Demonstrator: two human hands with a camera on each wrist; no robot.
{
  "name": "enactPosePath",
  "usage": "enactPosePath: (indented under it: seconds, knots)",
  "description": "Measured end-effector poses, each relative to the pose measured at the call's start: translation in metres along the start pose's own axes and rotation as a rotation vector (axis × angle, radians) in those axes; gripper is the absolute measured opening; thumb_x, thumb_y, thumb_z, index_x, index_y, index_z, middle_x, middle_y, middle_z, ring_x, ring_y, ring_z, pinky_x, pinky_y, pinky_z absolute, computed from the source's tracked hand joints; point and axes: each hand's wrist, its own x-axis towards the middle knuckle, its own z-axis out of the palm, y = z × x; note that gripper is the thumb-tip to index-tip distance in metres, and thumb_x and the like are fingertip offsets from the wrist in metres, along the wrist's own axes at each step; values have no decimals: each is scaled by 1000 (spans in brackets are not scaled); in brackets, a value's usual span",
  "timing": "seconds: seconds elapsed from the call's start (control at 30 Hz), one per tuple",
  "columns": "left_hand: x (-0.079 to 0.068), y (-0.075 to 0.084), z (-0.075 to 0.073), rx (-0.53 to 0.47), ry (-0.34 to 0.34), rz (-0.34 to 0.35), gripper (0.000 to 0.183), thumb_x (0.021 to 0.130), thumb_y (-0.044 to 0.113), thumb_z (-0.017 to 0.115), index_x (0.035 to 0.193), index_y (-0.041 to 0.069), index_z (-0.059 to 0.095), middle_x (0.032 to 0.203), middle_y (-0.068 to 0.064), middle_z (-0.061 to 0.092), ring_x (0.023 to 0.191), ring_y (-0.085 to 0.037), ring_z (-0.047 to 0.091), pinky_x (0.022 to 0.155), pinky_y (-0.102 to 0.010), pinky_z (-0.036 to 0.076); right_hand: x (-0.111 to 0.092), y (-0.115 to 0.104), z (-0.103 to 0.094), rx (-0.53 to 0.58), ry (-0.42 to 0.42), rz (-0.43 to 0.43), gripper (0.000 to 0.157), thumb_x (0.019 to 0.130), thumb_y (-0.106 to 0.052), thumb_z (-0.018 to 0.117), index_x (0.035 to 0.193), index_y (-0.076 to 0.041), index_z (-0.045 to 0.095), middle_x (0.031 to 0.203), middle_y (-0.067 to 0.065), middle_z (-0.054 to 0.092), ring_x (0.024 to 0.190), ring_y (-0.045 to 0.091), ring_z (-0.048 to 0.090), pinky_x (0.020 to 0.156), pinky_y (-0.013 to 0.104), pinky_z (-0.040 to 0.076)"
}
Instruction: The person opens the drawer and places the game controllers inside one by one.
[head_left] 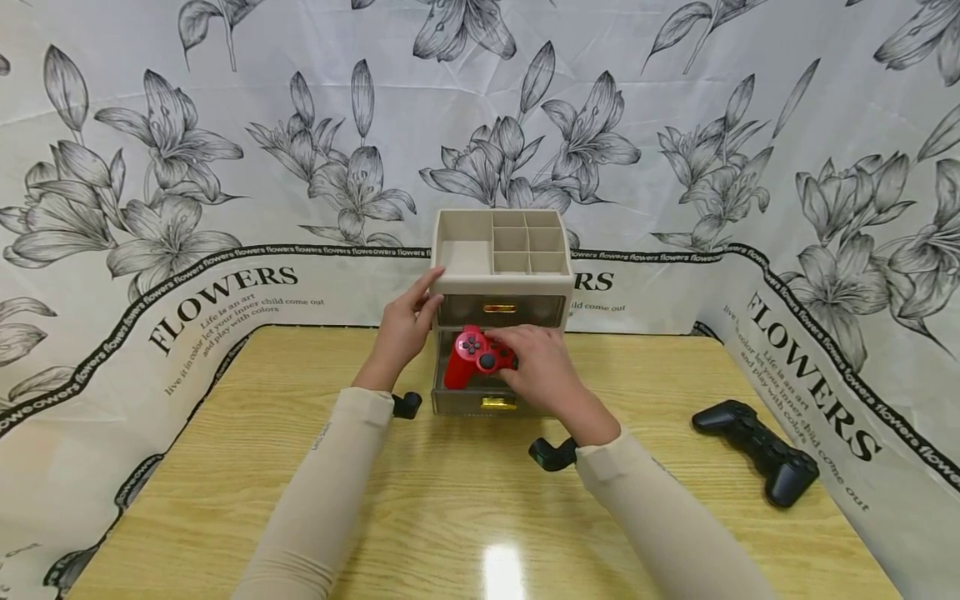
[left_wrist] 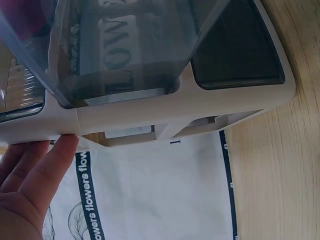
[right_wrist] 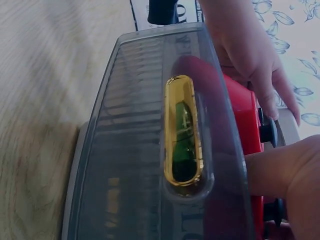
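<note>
A small beige desk organizer [head_left: 510, 285] stands at the back of the table, its smoky clear lower drawer [head_left: 454, 404] pulled out. My right hand [head_left: 543, 367] grips the right part of a red game controller [head_left: 457, 371] at that drawer. In the right wrist view, part of the red controller [right_wrist: 241, 102] shows through the drawer front [right_wrist: 135, 145] and part rises above its top edge, with the thumb against it. At the organizer's left side is my left hand [head_left: 400, 333], its nearly straight fingertips touching the beige frame [left_wrist: 117, 114] in the left wrist view.
On the table's right side lies a black game controller [head_left: 757, 450]. Above the open drawer is a closed upper drawer [head_left: 461, 310] with a gold handle, and divided compartments [head_left: 512, 239] top the organizer. A flower-printed cloth [head_left: 360, 287] hangs behind and along the sides.
</note>
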Motion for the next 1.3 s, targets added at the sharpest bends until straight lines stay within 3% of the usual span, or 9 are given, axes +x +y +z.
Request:
enactPosePath:
  seconds: [0.27, 0.7, 1.13, 1.3]
  knots:
    - [1, 0, 0, 1, 1, 13, 45, 101, 34, 51, 145, 39, 43, 118, -17, 68, 100, -26, 69, 70, -41, 53, 3, 3, 5, 3, -88, 11, 51, 79, -14, 78, 128, -19, 64, 124, 1, 68, 118, 23, 61, 104, 51, 38]
    - [1, -1, 0, 2, 6, 28, 45, 100, 35, 51, 145, 39, 44, 119, -16, 68, 103, -26, 69, 71, -41, 53, 9, 5, 5, -25, -211, 17, 47, 83, -17, 76, 128, -17, 64, 123, 4, 68, 114, 27, 62, 96, 49, 46]
    - [1, -3, 1, -2, 3, 22, 45, 100, 34, 52, 144, 39, 44, 119, -16, 68, 105, -27, 68, 75, -44, 54, 16, 7, 5, 32, -330, 70, 48, 80, -17, 78, 127, -17, 66, 118, 5, 70, 102, 25, 64, 85, 40, 51]
    - [1, -3, 0, 0, 9, 34, 45, 100, 33, 53, 144, 38, 45, 120, -17, 67, 107, -28, 68, 79, -45, 55, 18, 7, 3, 57, -369, 84, 50, 80, -16, 78, 128, -15, 65, 119, 6, 69, 104, 27, 63, 90, 40, 50]
